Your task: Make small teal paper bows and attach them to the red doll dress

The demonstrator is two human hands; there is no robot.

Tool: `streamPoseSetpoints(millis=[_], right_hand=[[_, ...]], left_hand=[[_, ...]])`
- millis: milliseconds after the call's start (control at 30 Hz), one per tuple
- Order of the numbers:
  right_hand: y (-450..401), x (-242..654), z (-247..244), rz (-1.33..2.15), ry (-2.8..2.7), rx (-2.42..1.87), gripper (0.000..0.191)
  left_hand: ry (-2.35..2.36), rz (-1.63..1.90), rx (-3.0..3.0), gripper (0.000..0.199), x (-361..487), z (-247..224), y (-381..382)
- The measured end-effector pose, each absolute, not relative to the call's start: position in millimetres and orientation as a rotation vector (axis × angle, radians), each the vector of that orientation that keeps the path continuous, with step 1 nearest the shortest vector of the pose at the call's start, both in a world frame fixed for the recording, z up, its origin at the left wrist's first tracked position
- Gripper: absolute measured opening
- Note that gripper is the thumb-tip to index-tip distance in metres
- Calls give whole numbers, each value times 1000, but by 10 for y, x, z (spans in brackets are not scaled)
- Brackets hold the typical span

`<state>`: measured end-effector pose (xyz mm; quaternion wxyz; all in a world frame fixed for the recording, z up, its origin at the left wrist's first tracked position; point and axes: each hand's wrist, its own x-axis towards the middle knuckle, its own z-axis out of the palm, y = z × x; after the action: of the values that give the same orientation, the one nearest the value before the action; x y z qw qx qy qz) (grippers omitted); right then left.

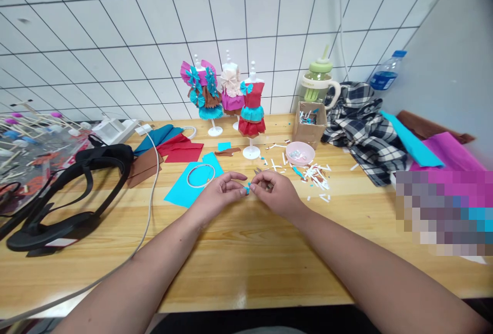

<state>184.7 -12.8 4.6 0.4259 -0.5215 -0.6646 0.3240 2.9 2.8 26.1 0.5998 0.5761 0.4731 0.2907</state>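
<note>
Between my two hands is a tiny piece of blue crepe paper (247, 188), pinched at both sides by fingertips. My left hand (223, 190) holds its left side, thumb and index finger closing on it. My right hand (274, 190) pinches the right side, its other fingers curled. Just behind the right fingers the tips of a small metal tool (257, 170) show; the rest is hidden. Left of my hands lies a blue paper sheet (179, 190) with a roll of double-sided tape (201, 175) on it. Ahead stands a mini dress form (252, 113) in a red and blue paper dress.
Two more dressed forms (202, 90) (231, 85) stand behind. White paper scraps (316, 175) lie around a pink bowl (300, 145). A cardboard box (308, 131), green-lidded jug (319, 74) and checked cloth (356, 118) are right. A black head strap (103, 210) and cable (152, 190) lie left.
</note>
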Motion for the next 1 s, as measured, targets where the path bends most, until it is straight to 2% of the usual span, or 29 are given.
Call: streamPoseSetpoints(millis=[267, 500, 667, 800, 1000], right_hand=[[-150, 1824, 40, 830, -1656, -1273, 10], [-107, 1822, 7, 1142, -1514, -1291, 12], [-180, 1838, 38, 654, -1787, -1124, 35], [-216, 1852, 64, 337, -1939, -1094, 17], [-221, 1893, 104, 103, -2111, -1092, 12]], left_hand=[[1186, 800, 1635, 39, 71, 299, -15], [1220, 836, 1760, 42, 63, 307, -34], [1205, 801, 1750, 44, 73, 314, -37], [1169, 801, 1675, 45, 62, 303, -31], [1088, 740, 1489, 48, 33, 285, 6]])
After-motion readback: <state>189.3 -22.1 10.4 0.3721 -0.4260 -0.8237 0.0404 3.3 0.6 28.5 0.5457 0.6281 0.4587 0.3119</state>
